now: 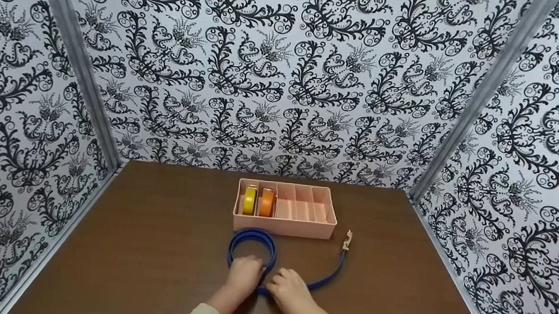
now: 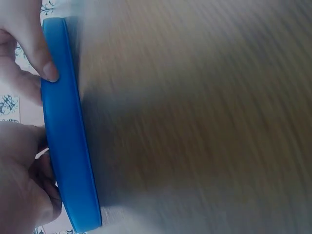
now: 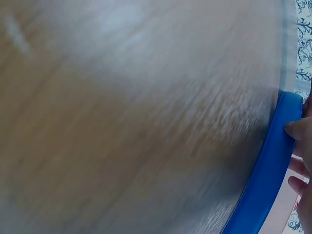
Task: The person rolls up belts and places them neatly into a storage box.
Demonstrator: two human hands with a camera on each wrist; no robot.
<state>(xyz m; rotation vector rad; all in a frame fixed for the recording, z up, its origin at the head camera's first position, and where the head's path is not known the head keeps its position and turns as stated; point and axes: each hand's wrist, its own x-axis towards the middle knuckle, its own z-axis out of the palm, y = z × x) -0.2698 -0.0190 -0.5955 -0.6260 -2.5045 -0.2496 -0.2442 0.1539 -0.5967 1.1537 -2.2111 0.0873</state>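
A blue belt (image 1: pixel 271 252) stands on its edge on the table, one part wound into a round coil. Its loose part curves right to a gold-toned buckle (image 1: pixel 347 242). My left hand (image 1: pixel 244 274) grips the near side of the coil, fingers reaching inside it. Close by on the right, my right hand (image 1: pixel 291 291) pinches the strap where it leaves the coil. In the right wrist view a thumb presses the outer face of the blue strap (image 3: pixel 265 180), fingers behind it. Both hands appear along the strap (image 2: pixel 70 126) in the left wrist view.
Just beyond the coil is a pink divided box (image 1: pixel 283 226). A rolled yellow belt (image 1: pixel 249 201) and a rolled orange belt (image 1: pixel 267 203) stand in its two leftmost compartments. The brown table (image 1: pixel 161 227) is enclosed by patterned walls (image 1: pixel 264 79) at the back and sides.
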